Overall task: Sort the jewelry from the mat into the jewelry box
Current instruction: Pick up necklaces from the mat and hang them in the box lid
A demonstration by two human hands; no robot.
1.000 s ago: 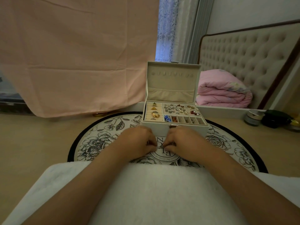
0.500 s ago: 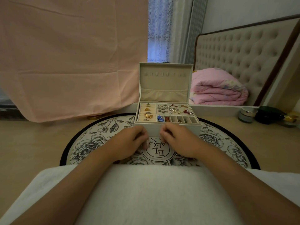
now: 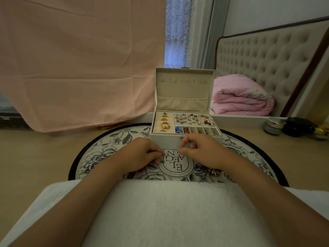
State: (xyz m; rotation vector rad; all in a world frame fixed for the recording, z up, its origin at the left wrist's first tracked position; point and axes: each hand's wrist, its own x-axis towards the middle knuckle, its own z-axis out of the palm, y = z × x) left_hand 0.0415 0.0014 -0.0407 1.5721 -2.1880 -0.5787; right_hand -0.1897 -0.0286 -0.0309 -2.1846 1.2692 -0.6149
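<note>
While both hands lie on the mat (image 3: 110,145) before the open box (image 3: 165,138), left hand (image 3: 140,154) curled, fingertips pinching a small piece (image 3: 163,155), right hand (image 3: 203,150) thumb and forefinger pressed together, contents untellable, loose jewelry (image 3: 210,171) on mat beside right wrist.

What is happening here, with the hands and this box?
A person is sorting jewelry into the open jewelry box, which stands on a round floral mat. The left hand and the right hand are over the mat just in front of the box, with fingers curled. Whether either one pinches something is too small to tell. The box already holds rings and many small earrings. A few loose pieces lie on the mat beside the right wrist.
</note>
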